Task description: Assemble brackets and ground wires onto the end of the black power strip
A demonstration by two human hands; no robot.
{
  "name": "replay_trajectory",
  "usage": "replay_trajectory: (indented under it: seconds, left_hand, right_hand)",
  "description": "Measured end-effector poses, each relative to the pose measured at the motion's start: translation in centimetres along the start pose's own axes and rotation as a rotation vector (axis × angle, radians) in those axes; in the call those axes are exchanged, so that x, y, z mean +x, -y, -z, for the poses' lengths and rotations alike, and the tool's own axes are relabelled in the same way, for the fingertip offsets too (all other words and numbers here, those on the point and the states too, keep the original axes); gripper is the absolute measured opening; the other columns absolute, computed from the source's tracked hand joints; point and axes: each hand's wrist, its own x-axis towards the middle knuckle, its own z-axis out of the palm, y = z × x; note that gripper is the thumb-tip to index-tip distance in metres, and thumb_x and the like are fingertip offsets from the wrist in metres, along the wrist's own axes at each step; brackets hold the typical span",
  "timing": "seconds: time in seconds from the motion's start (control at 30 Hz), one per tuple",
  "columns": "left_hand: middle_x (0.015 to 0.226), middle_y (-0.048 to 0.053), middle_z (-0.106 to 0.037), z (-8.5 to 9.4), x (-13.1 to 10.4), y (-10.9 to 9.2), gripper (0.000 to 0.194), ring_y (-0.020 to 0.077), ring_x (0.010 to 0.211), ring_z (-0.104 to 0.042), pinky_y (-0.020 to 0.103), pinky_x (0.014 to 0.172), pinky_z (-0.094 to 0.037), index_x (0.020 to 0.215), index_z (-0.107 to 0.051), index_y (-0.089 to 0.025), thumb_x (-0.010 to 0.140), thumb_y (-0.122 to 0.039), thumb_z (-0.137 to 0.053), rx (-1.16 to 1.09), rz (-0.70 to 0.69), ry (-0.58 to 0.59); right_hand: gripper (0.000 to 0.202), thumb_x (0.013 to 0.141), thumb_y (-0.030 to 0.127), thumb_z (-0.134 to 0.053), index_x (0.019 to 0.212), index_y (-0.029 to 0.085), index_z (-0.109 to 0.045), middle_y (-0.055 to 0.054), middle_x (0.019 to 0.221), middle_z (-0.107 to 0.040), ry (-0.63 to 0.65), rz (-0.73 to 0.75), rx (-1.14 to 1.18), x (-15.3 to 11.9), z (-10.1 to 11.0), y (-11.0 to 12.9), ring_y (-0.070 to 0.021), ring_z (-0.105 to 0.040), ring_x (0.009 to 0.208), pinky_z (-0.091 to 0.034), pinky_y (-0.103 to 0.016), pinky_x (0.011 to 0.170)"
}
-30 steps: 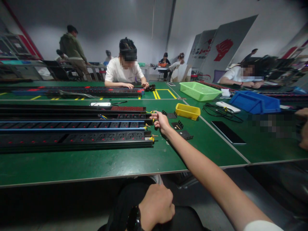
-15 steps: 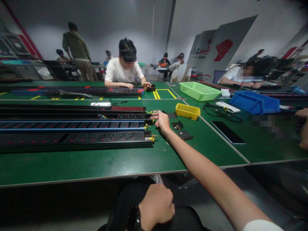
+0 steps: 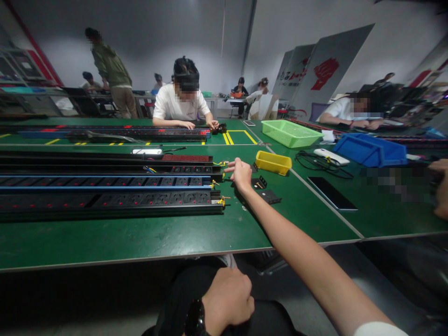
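My right hand (image 3: pixel 241 175) reaches over the table at the right ends of several long power strips. Its fingers point left, stretched out and apart, beside the end of a black strip with a few sockets (image 3: pixel 192 170); whether they touch its wires I cannot tell. Nearer lie a blue-edged strip (image 3: pixel 175 181) and a wide black strip (image 3: pixel 168 199), each with yellow-tipped wire ends. Small black end plates (image 3: pixel 269 196) lie just right of the hand, partly hidden by it. Down at my lap, my left hand (image 3: pixel 229 296), with a dark watch, is closed in a fist; nothing shows in it.
A yellow bin (image 3: pixel 273 162), a green basket (image 3: pixel 291 134) and a blue bin (image 3: pixel 371 150) stand to the right. A tablet (image 3: pixel 332 192) and a coiled black cable (image 3: pixel 324 163) lie nearby. Across the table a person (image 3: pixel 180 105) works at other strips.
My right hand has drawn back slightly to the right from the strip ends, its fingers now more stretched. My left hand has stayed still. A standing person in the background has turned.
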Motion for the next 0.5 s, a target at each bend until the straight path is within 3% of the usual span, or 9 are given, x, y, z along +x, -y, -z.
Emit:
replay_trajectory:
  seconds: [0.17,0.33,0.5]
  left_hand:
    - [0.094,0.024,-0.077,0.3,0.0,-0.1,0.034,0.0370,0.094,-0.076,0.047,0.085,-0.061,0.092,-0.079,-0.008,0.091,-0.028,-0.052,0.004,0.006,0.012]
    - [0.098,0.024,-0.077,0.1,0.1,-0.1,0.035,0.0370,0.095,-0.076,0.048,0.085,-0.061,0.095,-0.079,-0.007,0.090,-0.028,-0.052,0.008,0.009,0.015]
    - [0.098,0.024,-0.077,-0.1,0.1,-0.1,0.034,0.0376,0.095,-0.076,0.049,0.085,-0.061,0.095,-0.079,-0.007,0.090,-0.027,-0.051,0.006,0.007,0.018]
  right_hand:
    - [0.044,0.103,0.041,-0.044,0.077,0.016,-0.068,-0.005,0.061,-0.074,0.009,-0.074,0.194,-0.2,0.1,1.3,-0.0065,-0.045,0.032,-0.034,-0.019,0.036]
    - [0.015,0.091,0.030,-0.066,0.093,0.016,-0.066,-0.003,0.073,-0.078,0.093,-0.102,0.394,-0.5,0.3,2.3,-0.0042,-0.047,0.037,-0.031,-0.015,0.036]
    - [0.024,0.083,0.029,-0.075,0.100,0.016,-0.065,-0.002,0.075,-0.078,0.160,-0.051,0.436,-0.9,0.1,2.3,-0.0032,-0.040,0.035,-0.029,-0.016,0.036]
